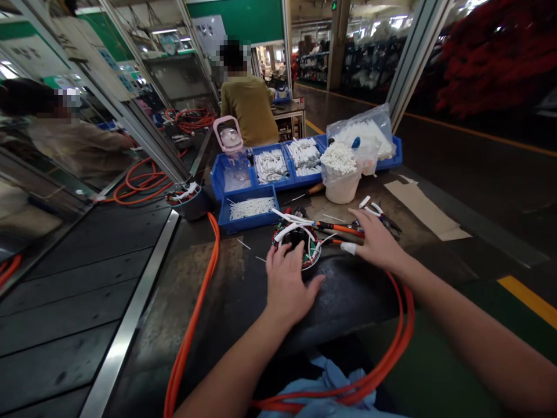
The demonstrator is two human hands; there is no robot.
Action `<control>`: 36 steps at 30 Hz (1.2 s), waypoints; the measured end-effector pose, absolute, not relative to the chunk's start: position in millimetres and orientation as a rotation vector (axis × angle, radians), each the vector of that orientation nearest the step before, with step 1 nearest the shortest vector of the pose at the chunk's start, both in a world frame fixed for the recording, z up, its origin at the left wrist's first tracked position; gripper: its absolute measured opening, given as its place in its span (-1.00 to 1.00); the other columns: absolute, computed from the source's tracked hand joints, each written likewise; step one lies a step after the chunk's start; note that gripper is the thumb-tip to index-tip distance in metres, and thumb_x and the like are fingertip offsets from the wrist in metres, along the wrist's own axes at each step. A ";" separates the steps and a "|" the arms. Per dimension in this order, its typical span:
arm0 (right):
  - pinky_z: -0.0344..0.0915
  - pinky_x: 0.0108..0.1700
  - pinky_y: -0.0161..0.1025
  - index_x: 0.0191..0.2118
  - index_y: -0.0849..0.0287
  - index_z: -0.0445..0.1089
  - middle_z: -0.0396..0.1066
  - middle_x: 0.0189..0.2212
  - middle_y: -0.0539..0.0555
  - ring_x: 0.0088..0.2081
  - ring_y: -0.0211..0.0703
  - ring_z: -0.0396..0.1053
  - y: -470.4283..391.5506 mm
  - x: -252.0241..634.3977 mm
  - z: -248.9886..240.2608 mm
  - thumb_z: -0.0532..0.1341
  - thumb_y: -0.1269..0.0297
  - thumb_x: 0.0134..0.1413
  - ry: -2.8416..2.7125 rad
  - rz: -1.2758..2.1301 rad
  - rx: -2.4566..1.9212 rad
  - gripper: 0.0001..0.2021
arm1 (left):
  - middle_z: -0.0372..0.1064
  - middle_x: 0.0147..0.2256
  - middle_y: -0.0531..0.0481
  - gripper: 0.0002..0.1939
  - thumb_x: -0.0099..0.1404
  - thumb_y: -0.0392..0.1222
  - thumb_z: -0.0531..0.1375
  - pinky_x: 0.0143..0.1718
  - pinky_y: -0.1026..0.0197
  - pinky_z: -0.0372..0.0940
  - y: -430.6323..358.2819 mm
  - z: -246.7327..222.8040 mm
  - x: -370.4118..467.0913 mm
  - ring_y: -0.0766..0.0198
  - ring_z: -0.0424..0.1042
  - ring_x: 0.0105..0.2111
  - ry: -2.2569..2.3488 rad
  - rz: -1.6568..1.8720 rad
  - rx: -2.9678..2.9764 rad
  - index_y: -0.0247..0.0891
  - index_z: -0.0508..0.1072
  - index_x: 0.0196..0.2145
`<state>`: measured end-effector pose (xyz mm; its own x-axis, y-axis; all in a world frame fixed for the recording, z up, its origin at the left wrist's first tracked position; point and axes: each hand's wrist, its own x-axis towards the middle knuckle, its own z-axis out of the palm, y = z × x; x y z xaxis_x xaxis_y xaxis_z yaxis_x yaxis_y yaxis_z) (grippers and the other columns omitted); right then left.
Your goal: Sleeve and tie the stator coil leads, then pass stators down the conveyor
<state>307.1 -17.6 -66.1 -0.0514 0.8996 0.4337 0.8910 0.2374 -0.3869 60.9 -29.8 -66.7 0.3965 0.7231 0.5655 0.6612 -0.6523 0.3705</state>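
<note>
A round motor stator (314, 262), with green and red windings and white sleeves on its leads, lies on the dark bench. My left hand (287, 284) rests at its near edge, fingertips over the rim, thumb apart, not closed on anything. White sleeving (292, 217) runs from the stator towards an orange cable (343, 229). My right hand (379, 241) is beside that cable, its fingers spread around it and not visibly gripping. White tape (348, 248) wraps the thumb tip. Pliers (389, 224) lie partly hidden beyond the right hand.
Behind stand blue bins (273, 168) of white sleeves, a blue tray (248, 212), and a white tub (342, 186). A screwdriver-like tool (307, 193) and cardboard (424, 209) lie nearby. Orange cables (198, 313) loop over the bench edge. A conveyor (73, 313) runs left; coworkers (248, 107) sit beyond.
</note>
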 end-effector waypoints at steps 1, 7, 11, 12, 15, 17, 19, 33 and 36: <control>0.17 0.01 0.03 0.19 0.30 0.05 0.20 0.00 0.30 0.01 0.12 0.17 -21.5 313.1 -72.8 0.27 0.24 -0.15 -1.953 -0.012 -1.784 -0.26 | 0.39 -0.19 -0.12 -0.43 0.04 -0.04 0.28 0.11 -0.23 -0.06 -30.7 -68.6 66.1 0.01 0.26 -0.06 1.326 1.074 2.539 -0.24 0.30 0.00; 0.24 -0.11 0.03 0.07 0.30 0.25 0.36 -0.19 0.28 -0.15 0.13 0.31 -49.6 316.1 -74.3 0.14 0.44 -0.10 -1.896 -0.072 -2.044 -0.49 | 0.42 -0.39 0.04 -0.67 0.00 -0.10 0.33 0.06 -0.13 0.01 3.1 -71.1 49.1 0.19 0.34 -0.25 1.151 0.965 2.562 -0.15 0.46 -0.23; 0.30 -0.18 -0.13 -0.10 0.18 0.35 0.40 -0.25 0.12 -0.22 -0.02 0.37 -79.6 309.0 -59.7 0.16 0.30 -0.04 -1.627 0.655 -1.842 -0.69 | 0.42 -0.23 0.05 -0.62 -0.05 -0.06 0.35 0.14 -0.15 -0.10 35.8 -54.9 10.2 0.17 0.29 -0.07 0.826 0.605 2.714 -0.05 0.47 -0.21; 0.32 -0.26 -0.18 -0.14 0.17 0.35 0.40 -0.32 0.08 -0.31 -0.08 0.38 -87.0 306.3 -58.7 0.20 0.25 -0.05 -1.539 0.962 -1.722 -0.70 | 0.40 -0.16 0.03 -0.61 -0.05 -0.05 0.35 0.14 -0.19 -0.14 36.0 -51.5 4.1 0.12 0.24 0.00 0.842 0.589 2.759 -0.03 0.47 -0.20; 0.25 -0.56 -0.33 -0.16 0.17 0.27 0.32 -0.55 -0.05 -0.61 -0.27 0.27 -104.8 291.7 -64.3 0.30 0.20 -0.14 -1.222 1.733 -1.325 -0.63 | 0.34 -0.05 -0.06 -0.60 0.01 -0.10 0.32 0.12 -0.23 -0.14 6.5 -50.5 -1.7 0.01 0.14 0.07 1.119 0.904 2.818 -0.04 0.44 -0.13; 0.12 -0.67 -0.42 -0.26 0.18 0.22 0.23 -0.66 -0.11 -0.72 -0.36 0.13 -112.3 273.8 -71.5 0.31 0.24 -0.16 -0.963 1.913 -1.101 -0.67 | 0.38 -0.14 -0.11 -0.68 0.10 -0.18 0.25 0.07 -0.15 0.00 -34.0 -58.8 0.4 0.05 0.24 -0.03 1.220 1.198 2.690 -0.10 0.43 -0.13; -0.05 -0.71 -0.49 -0.41 0.19 0.15 0.12 -0.72 -0.15 -0.75 -0.46 -0.03 -117.1 248.7 -77.1 0.31 0.29 -0.17 -0.698 1.883 -0.914 -0.72 | 0.41 -0.26 -0.06 -0.78 0.16 -0.18 0.19 -0.04 0.04 0.17 -79.6 -70.4 3.3 0.18 0.33 -0.18 0.945 0.982 2.528 -0.12 0.43 -0.19; 0.20 -0.26 -0.30 -0.31 0.21 0.23 0.32 -0.34 0.09 -0.29 -0.21 0.28 -132.7 106.2 -63.6 0.20 -0.05 0.01 -0.820 1.977 -0.563 -0.62 | 0.37 -0.38 0.04 -0.67 0.19 0.00 0.10 -0.37 0.30 0.30 -157.5 -45.5 -114.4 0.32 0.37 -0.39 1.124 -0.048 1.414 -0.25 0.40 -0.18; 0.24 -0.35 -0.28 -0.24 0.20 0.22 0.29 -0.43 0.04 -0.44 -0.25 0.28 -129.6 82.0 -81.6 0.12 -0.20 -0.04 -1.050 2.076 -0.658 -0.50 | 0.41 -0.19 0.01 -0.66 0.12 -0.05 0.18 -0.13 0.15 0.31 -146.5 -29.7 -128.2 0.16 0.39 -0.17 1.263 0.084 1.755 -0.16 0.42 -0.13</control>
<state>82.0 -129.6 -81.6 -0.6195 0.7756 -0.1210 -0.3618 -0.4189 -0.8329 -128.2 -146.5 -29.7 0.4664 0.7701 -0.4352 0.7060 -0.0276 0.7077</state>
